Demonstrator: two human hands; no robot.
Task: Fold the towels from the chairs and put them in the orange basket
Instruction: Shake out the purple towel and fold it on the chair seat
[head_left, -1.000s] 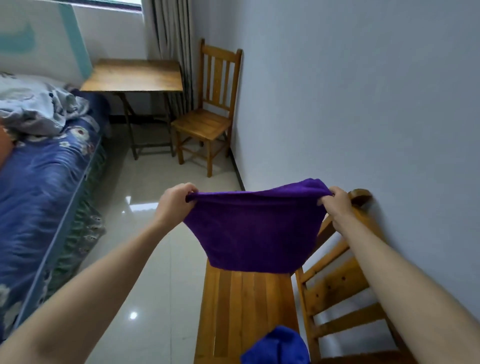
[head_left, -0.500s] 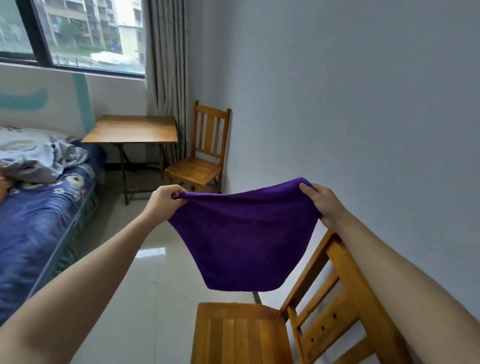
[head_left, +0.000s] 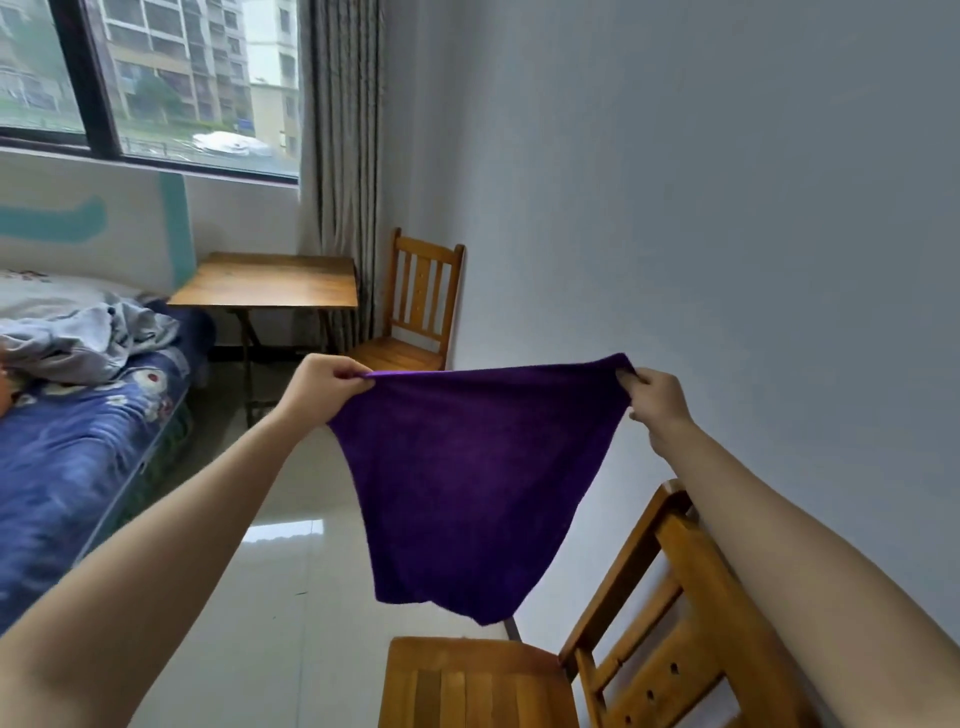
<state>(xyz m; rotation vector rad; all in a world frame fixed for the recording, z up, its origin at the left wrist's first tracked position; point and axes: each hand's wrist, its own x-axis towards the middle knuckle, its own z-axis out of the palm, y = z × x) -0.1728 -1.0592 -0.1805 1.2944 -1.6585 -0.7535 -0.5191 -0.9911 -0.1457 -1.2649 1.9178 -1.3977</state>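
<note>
— Hanging in mid-air btw the wall (head_left: 727, 208) on the rt and the bed (head_left: 67, 467) on the left, the purple towel (head_left: 467, 478) is being held spread above the near chair (head_left: 467, 686). The orange basket isn't being shown in this view.

— Grip?

— Top edge is being pinched at both ends. One corner is being gripped by the left hand (head_left: 322, 387) with fingers curled round it, the other by the right hand (head_left: 657, 402) the same way. That edge is being pulled fairly taut; the rest is sagging to a rounded bottom.

— So a fold is prob. being set up. Done well how?

— As judged from here, both corners are to be held level and tight, then brought together so the side edges are being matched before anything is let go. The loose lower hem is hanging uneven and is needing a check.

— Room for that?

— Plenty on the left, where open floor (head_left: 270, 597) is lying btw bed and chairs. The rt side is being crowded: the wall is near the rt forearm, and the near chair's back is rising just under it. The table (head_left: 265, 283) and far chair (head_left: 421, 312) are standing well apart, by the curtain (head_left: 340, 156). The towel's low tip is hanging just above the near seat, apparently not touching.
</note>
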